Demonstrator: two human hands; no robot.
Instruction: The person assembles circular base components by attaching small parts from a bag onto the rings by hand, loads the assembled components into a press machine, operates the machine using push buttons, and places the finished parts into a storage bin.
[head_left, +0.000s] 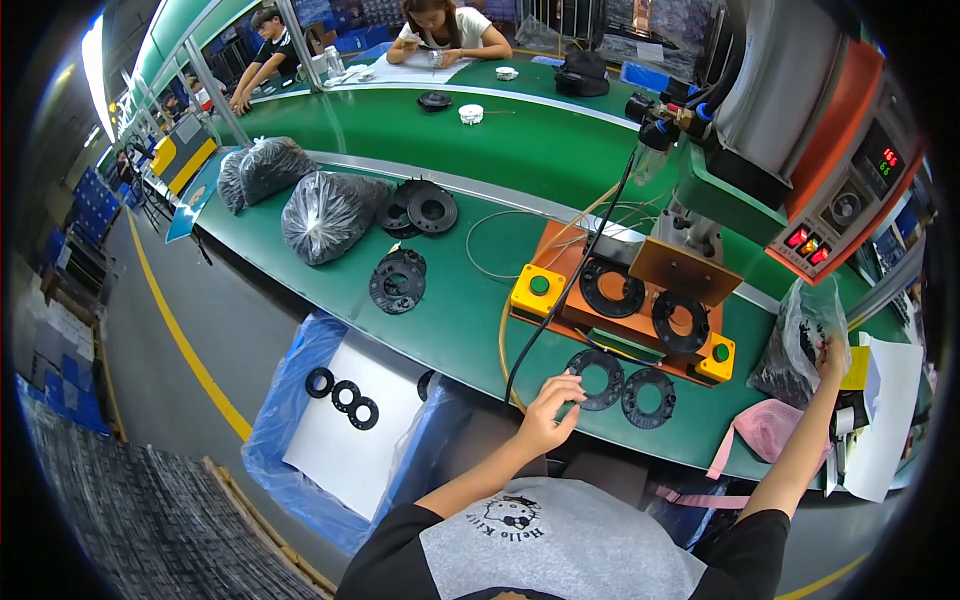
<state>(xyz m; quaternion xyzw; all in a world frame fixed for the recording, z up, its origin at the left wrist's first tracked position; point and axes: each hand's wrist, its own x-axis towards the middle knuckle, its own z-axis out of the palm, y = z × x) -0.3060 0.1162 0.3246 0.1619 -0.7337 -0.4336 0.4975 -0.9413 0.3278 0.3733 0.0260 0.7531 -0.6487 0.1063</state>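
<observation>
My left hand [550,412] is over the front edge of the green bench, its fingers loosely bent and apart, at the left rim of a black plastic ring [597,380]. Whether the fingertips touch that ring I cannot tell. A second black ring [648,399] lies flat just right of it. Far to the right, my right hand [830,360] reaches to the mouth of a clear plastic bag [785,365] of small dark parts; the bag partly hides its fingers. Behind the rings, two more black rings [612,287] [681,322] sit on the orange press fixture [560,250].
Yellow boxes with green buttons [538,291] [719,357] flank the fixture under a press with a control box [850,170]. A black cable [560,300] crosses it. Ring stacks [398,280] and filled bags [330,215] stand left. A blue-lined bin [340,450] holds rings. Pink cloth [768,435] lies right.
</observation>
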